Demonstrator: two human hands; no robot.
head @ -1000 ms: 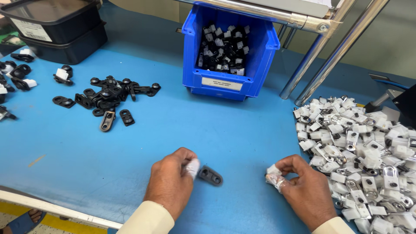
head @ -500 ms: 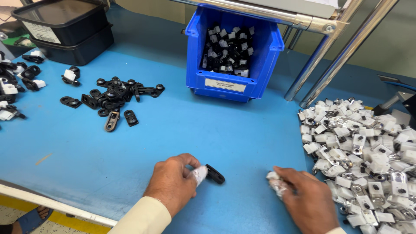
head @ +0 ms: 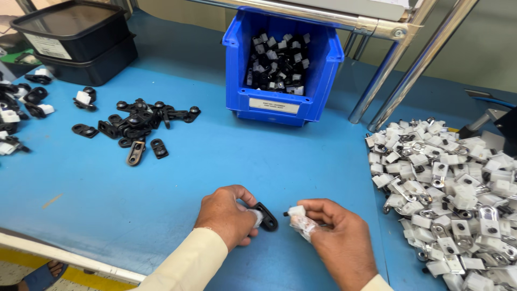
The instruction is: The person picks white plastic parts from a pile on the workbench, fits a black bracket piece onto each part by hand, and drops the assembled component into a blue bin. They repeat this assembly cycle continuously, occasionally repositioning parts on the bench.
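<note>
My left hand (head: 226,215) rests on the blue table (head: 161,183) near its front edge, pinching a small black plastic clip (head: 266,216) between taped fingertips. My right hand (head: 339,242) sits just to the right, fingers closed around a small white part (head: 297,212), its fingertips wrapped in white tape. The two parts are a few centimetres apart and do not touch.
A heap of white and metal parts (head: 452,183) covers the table on the right. A blue bin (head: 283,64) of black and white pieces stands at the back. Loose black clips (head: 137,126) lie at the left, black trays (head: 75,40) at the far left, metal rack legs (head: 398,75) behind.
Both hands have drawn closer together near the front edge. The black clip, earlier lying on the table by my left hand, is now lifted in its fingers.
</note>
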